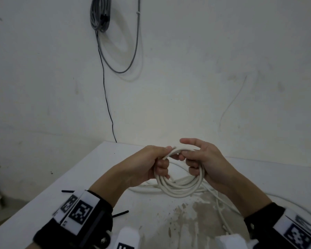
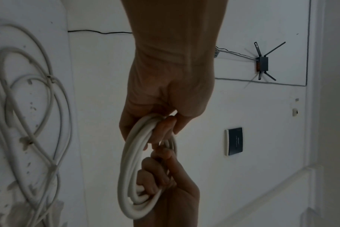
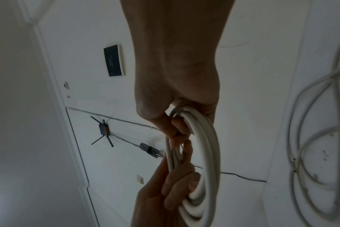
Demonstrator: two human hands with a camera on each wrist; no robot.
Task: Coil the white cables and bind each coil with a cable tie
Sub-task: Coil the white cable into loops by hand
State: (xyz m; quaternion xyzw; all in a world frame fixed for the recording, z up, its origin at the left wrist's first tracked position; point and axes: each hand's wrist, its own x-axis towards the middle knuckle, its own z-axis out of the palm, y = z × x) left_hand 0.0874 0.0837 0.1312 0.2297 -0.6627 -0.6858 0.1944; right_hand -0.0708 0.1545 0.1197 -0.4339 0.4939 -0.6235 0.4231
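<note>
A coil of white cable (image 1: 180, 188) is held up over the white table (image 1: 90, 169) by both hands. My left hand (image 1: 159, 164) grips its upper left side with curled fingers, and my right hand (image 1: 190, 159) grips the upper right, index finger stretched over the top. In the left wrist view my left hand (image 2: 163, 126) closes round the coil (image 2: 129, 169), with the right hand (image 2: 155, 178) opposite. The right wrist view has my right hand (image 3: 178, 127) round the coil (image 3: 209, 153) and the left hand (image 3: 175, 190) below. Two black cable ties (image 1: 120, 213) lie by my left wrist.
More loose white cable (image 1: 215, 196) lies tangled on the table under and right of the coil. A stained patch (image 1: 190, 218) marks the tabletop near me. On the wall hang a grey cable bundle (image 1: 100, 15), a thin black wire (image 1: 106, 97) and a router (image 2: 262, 63).
</note>
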